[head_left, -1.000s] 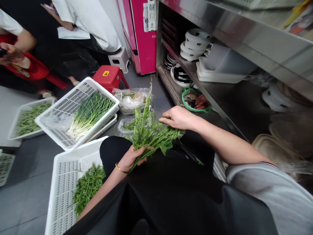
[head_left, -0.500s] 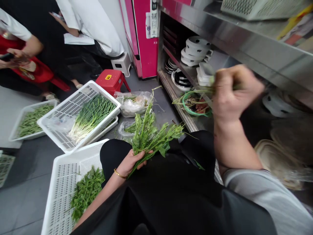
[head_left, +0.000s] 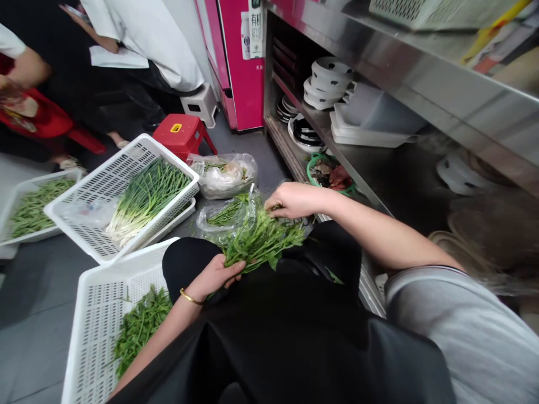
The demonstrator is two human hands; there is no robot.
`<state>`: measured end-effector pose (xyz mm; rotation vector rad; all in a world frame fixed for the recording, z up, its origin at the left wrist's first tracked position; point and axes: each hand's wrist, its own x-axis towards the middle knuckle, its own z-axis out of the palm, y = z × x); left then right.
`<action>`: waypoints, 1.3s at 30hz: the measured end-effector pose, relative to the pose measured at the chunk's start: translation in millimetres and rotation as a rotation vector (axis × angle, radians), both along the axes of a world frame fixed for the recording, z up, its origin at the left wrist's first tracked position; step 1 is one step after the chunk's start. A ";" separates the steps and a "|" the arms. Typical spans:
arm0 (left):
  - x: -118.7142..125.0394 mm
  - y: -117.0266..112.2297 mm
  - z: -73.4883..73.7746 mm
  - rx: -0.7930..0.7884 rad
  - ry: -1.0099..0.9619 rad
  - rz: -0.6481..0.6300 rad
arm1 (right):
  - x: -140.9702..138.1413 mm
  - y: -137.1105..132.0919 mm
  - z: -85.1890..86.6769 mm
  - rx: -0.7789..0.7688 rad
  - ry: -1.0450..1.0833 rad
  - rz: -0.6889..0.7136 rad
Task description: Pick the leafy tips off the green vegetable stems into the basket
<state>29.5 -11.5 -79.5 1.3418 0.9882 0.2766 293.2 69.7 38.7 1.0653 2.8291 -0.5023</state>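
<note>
My left hand (head_left: 217, 276), with a gold bangle at the wrist, is closed round the stems of a bunch of leafy greens (head_left: 263, 238) above my lap. The leaves fan out forward and to the right. My right hand (head_left: 288, 201) is at the far end of the bunch, fingers pinched together on its tips; the fingertips are partly hidden among the leaves. By my left knee, a white perforated basket (head_left: 99, 303) holds a heap of similar greens (head_left: 141, 328). Just beyond the bunch lies an open clear plastic bag (head_left: 206, 221) with green stems in it.
Another white basket (head_left: 69, 205) holds scallions (head_left: 147, 196), with a crate of green beans (head_left: 37, 207) left of it. Ahead are a tied plastic bag (head_left: 225, 177) and a red stool (head_left: 181, 134). Metal shelves (head_left: 362, 163) with dishes run along my right. Two people are at back left.
My right hand has come down and left from its raised place by the shelf to the tips of the bunch. The strands it held are no longer seen in it. My left hand keeps its hold.
</note>
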 end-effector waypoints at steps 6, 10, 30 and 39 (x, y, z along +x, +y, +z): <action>2.9 2.1 0.1 -0.177 -0.071 0.130 | -4.4 -10.1 -7.2 -0.049 -0.024 -0.011; 6.5 2.0 -0.5 -0.225 -0.104 0.174 | -12.5 -7.9 -22.4 0.043 0.218 -0.295; -39.3 15.8 12.1 -0.019 -0.306 0.656 | 28.4 -34.2 -69.7 0.047 0.363 -0.413; -21.3 8.3 11.3 -0.007 -0.208 0.544 | -37.2 0.4 -7.1 0.503 0.373 -0.233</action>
